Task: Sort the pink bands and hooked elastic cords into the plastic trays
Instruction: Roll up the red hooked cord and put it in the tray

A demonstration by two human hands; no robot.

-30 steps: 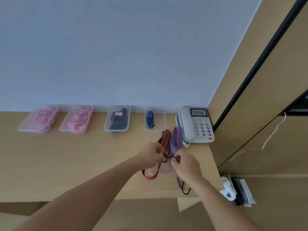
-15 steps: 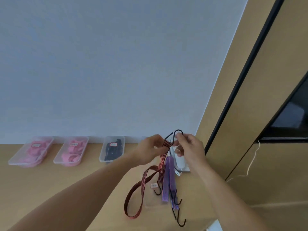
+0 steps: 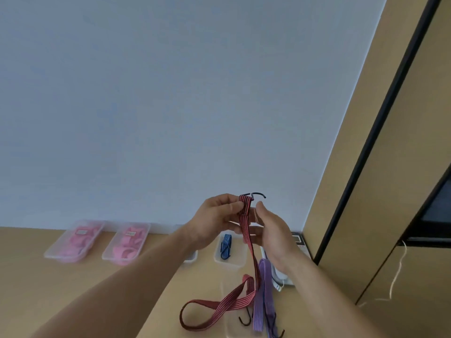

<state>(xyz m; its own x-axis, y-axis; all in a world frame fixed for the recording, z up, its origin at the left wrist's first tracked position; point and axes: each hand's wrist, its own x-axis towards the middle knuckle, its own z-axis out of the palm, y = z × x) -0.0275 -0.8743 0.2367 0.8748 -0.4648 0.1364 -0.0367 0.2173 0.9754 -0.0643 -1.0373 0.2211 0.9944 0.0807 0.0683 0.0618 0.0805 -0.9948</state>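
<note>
Two hands are raised over the tabletop (image 3: 61, 281). The left hand (image 3: 217, 222) has its fingers clamped on the top end of the red striped cord (image 3: 249, 240), just under its black hook (image 3: 256, 195). The right hand (image 3: 273, 235) sits just beside it, fingers loose and apart, no clear grip. The rest of the cord hangs down and loops on the tabletop, crossing the purple cord (image 3: 262, 286). Risk: on a further lift, the lower hook (image 3: 247, 320) likely snags the purple cord and drags it toward the phone (image 3: 280, 281) behind the right wrist. The one-handed pinch could also slip. The blue-cord tray (image 3: 239, 254) is near, the left forearm hides most of one tray (image 3: 192, 258), and the pink-band trays (image 3: 56, 256) are well apart to the left.
</note>
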